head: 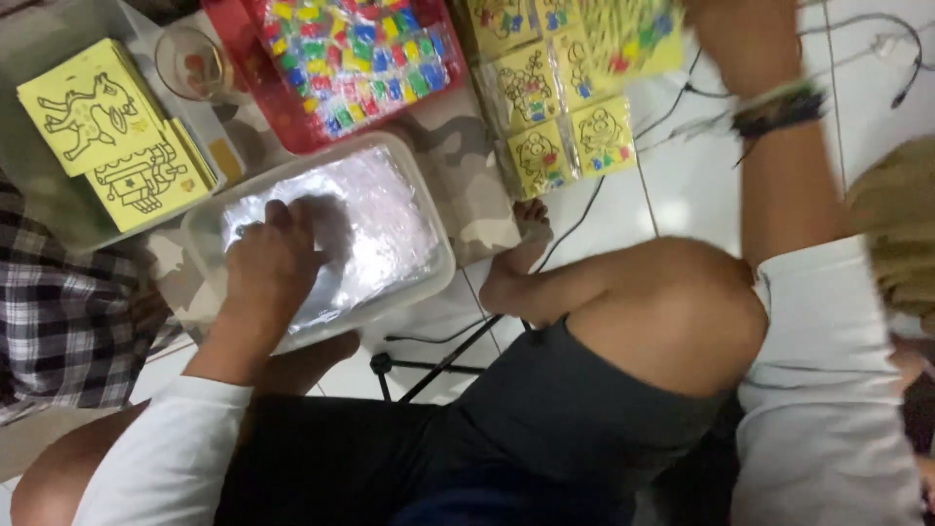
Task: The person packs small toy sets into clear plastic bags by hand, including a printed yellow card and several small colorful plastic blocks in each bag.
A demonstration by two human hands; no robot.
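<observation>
On the white tiled floor [672,209] the person sat with bare knees drawn up, and a camouflage-patterned cloth [472,185] lay spread ahead of them, carrying most of the things. Largest among these was a clear plastic tub [409,282], filled with small shiny transparent packets [380,209]. The left hand [273,268] rested inside the tub, fingers spread flat and pressed down on the packets, gripping nothing that could be made out. Just beyond the tub stood a red tray [255,73] heaped with small multicoloured pieces. To its right lay a row of yellow picture cards [560,122] printed with cartoon outlines, partly coloured. The right hand [745,34] was raised near the top edge, well apart from the left, touching a yellow card [628,34]; blur hid whether its fingers were closed on it. More yellow cards [102,131] lay at the left in a grey box, beside a small clear cup [195,63]. Black cables [682,97] trailed across the tiles, and the raised right knee blocked the view of the floor beneath it.
</observation>
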